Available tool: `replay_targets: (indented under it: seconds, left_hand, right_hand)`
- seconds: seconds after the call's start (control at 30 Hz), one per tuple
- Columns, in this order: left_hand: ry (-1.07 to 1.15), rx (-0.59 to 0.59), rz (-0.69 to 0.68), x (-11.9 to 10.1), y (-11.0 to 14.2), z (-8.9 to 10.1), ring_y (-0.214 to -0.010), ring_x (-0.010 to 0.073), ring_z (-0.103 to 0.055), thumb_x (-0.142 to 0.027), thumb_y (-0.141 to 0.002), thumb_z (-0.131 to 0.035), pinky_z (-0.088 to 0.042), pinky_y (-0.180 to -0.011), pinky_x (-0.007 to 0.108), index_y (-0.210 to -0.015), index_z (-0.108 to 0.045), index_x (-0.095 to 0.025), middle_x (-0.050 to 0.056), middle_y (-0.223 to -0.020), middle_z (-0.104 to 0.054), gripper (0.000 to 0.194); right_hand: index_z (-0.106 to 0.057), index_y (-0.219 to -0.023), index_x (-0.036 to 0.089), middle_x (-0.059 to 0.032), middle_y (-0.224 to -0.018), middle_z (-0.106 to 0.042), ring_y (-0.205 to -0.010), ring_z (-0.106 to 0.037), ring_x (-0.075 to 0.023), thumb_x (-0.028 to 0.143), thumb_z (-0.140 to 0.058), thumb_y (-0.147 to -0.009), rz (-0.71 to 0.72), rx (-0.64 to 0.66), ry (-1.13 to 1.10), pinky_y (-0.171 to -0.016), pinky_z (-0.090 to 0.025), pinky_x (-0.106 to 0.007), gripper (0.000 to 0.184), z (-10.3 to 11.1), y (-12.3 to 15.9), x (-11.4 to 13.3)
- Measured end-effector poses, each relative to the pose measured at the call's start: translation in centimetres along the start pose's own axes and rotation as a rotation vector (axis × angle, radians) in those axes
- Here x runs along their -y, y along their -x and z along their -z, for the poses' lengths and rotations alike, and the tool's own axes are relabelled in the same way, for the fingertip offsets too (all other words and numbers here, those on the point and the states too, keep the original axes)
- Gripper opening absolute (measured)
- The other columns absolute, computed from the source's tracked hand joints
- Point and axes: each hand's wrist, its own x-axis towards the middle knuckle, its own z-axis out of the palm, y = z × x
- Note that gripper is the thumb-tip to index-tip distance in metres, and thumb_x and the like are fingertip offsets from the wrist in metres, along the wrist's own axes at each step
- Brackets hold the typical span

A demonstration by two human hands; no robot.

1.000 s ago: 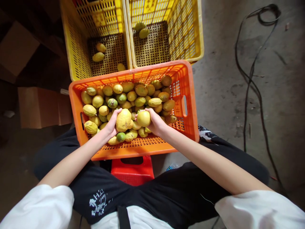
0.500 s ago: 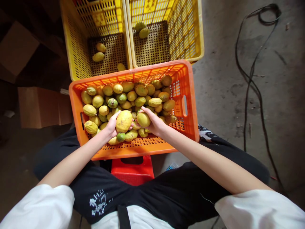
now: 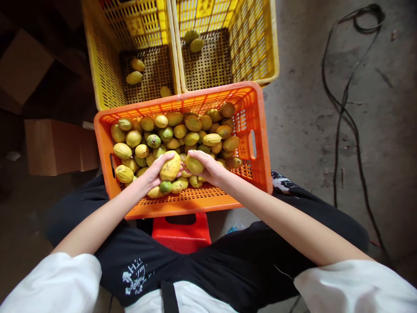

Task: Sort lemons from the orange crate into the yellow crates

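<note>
My left hand [image 3: 154,174] is closed around a large, lumpy yellow lemon [image 3: 171,167] with dark marks, its thumb lying across the top. Close beside it, my right hand [image 3: 211,168] grips a smaller yellow-green lemon [image 3: 194,165]. Both hands are over an orange plastic crate [image 3: 182,211] filled with many lemons, mostly yellow and some greenish. A small green fruit [image 3: 166,187] lies just below the lemon in my left hand.
Two yellow crates [image 3: 263,52] stand beyond the orange one, each holding a few lemons. A red stool [image 3: 182,243] is under the near side. Cardboard boxes [image 3: 54,145] stand at left; a black cable [image 3: 340,108] lies on the floor at right.
My left thumb has slid further over the top of the large lemon. The lemon in my right hand has shifted slightly left, with the thumb moving along with it.
</note>
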Motion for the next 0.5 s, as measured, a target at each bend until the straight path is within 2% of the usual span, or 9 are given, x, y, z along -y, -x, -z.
replay_targets:
  seconds: [0.1,0.23,0.37,0.5]
  left_hand:
    - [0.039,-0.016,-0.012,0.0,-0.4,0.3,-0.084,0.0288,-0.087,-0.026,-0.106,-0.071,-0.072,-0.071,0.034,-0.116,-0.077,-0.011,0.017,-0.098,-0.086,0.019]
    - [0.06,-0.018,-0.031,-0.3,-0.5,0.7,-0.072,0.0254,-0.084,-0.026,-0.099,-0.078,-0.071,-0.068,0.032,-0.11,-0.079,-0.014,0.014,-0.093,-0.087,0.016]
    - [0.069,-0.022,-0.039,-0.4,-0.1,0.5,-0.076,0.0303,-0.087,-0.03,-0.1,-0.074,-0.071,-0.066,0.035,-0.113,-0.081,-0.014,0.015,-0.09,-0.088,0.022]
    - [0.084,0.011,-0.068,-0.4,0.0,0.1,-0.086,0.0349,-0.09,-0.03,-0.101,-0.065,-0.073,-0.073,0.039,-0.122,-0.081,-0.009,0.018,-0.094,-0.089,0.034]
  right_hand:
    - [-0.07,-0.089,0.024,-0.0006,-0.081,-0.077,-0.073,-0.077,-0.0173,0.026,-0.082,-0.101,-0.03,-0.014,0.018,-0.073,-0.069,-0.027,0.017,0.0,0.0,0.0]
    - [-0.072,-0.088,0.023,-0.0004,-0.076,-0.074,-0.067,-0.073,-0.0172,0.028,-0.071,-0.109,-0.07,-0.068,0.034,-0.072,-0.068,-0.028,0.022,0.0,-0.1,0.1]
    - [-0.071,-0.093,0.024,-0.001,-0.076,-0.076,-0.065,-0.074,-0.0182,0.03,-0.063,-0.113,-0.085,-0.088,0.063,-0.067,-0.066,-0.028,0.023,0.0,-0.4,0.1]
    - [-0.072,-0.094,0.025,-0.0026,-0.078,-0.079,-0.067,-0.074,-0.0191,0.039,-0.063,-0.112,-0.063,-0.099,0.153,-0.064,-0.062,-0.027,0.024,0.9,-1.3,-0.5]
